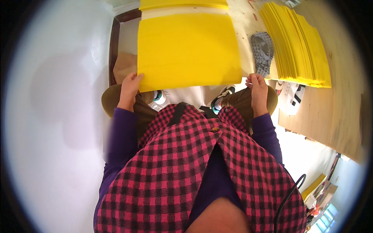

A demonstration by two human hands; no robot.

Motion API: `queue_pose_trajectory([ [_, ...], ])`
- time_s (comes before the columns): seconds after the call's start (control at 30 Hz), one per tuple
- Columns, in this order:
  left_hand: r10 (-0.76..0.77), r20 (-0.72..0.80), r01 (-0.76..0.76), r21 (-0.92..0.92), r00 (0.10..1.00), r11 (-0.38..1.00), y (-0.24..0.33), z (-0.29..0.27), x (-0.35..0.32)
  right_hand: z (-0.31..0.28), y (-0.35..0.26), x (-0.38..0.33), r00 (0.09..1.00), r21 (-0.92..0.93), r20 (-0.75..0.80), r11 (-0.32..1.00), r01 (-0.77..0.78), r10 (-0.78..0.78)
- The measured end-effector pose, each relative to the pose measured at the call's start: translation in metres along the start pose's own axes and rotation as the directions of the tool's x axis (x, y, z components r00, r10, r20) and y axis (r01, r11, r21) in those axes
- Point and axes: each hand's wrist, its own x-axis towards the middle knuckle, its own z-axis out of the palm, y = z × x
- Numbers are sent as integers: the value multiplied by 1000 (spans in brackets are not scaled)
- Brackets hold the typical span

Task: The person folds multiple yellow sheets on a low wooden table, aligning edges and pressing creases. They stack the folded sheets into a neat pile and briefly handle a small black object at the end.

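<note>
A yellow sheet (188, 50), soft and felt-like, lies in front of me and overhangs the near edge of the work surface. My left hand (131, 88) is closed on its near left corner, thumb on top. Just off the near right corner is my right hand (257, 87), its fingers pinched together. A narrow gap shows between those fingertips and the yellow edge, and what they hold, if anything, is too small to make out.
At the right, a thick stack of yellow sheets (297, 48) sits on the wooden table (330, 112), beside a grey patterned pad (262, 52). More yellow material (182, 4) lies at the far edge. Brown cardboard (125, 68) is at the left, near a white wall (58, 116).
</note>
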Motion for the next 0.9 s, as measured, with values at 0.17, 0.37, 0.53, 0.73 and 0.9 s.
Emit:
queue_pose_trajectory([
  [0.17, -13, -9, 13, -6, 1000, 1000, -8, 1, -4, 10, 9, -11, 975, 189, 18, 957, -221, 222],
  [0.37, -38, 35, 42, -108, 999, 993, -16, -3, -8, 17, 11, -9, 955, 288, 96, 910, -298, 282],
  [0.53, 22, -7, -23, -167, 1000, 986, -16, -1, -14, 21, 3, -13, 954, 249, 120, 922, -296, 274],
  [0.73, 50, -115, -68, -161, 992, 985, 6, 6, -26, 26, -16, -10, 977, 206, 72, 955, -213, 202],
  [0.9, 74, -57, -86, -276, 996, 957, 25, 0, -22, 28, -34, 4, 976, 238, 148, 952, -191, 159],
])
